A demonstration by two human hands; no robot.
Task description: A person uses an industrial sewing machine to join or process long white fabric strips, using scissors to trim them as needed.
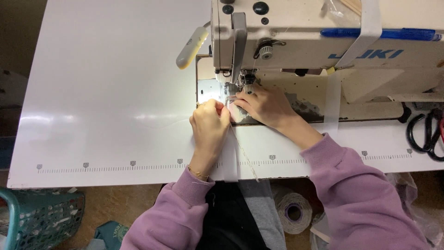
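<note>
Here, near the middle of the frame, the left hand (209, 127) is curled with its grip pressed together, pinching a narrow white strip (230, 157) that runs from the needle area down over the front edge of the white surface (106, 92). The right hand (266, 105) lies flat just beside it, fingertips pressing the strip's far end against the bed of the cream sewing machine (300, 41), right under the presser foot (248, 85).

To feed well, the strip would likely need to stay taut and straight between the two hands, with the right fingertips kept clear of the needle — they sit very close to it.

The needle itself is hard to make out behind the glare of the work light. A thin thread along the strip is barely visible. Black scissors (428, 134) are cut off at the right edge, and a cone of thread (293, 210) below the surface is partly hidden by the purple sleeve (356, 194).
</note>
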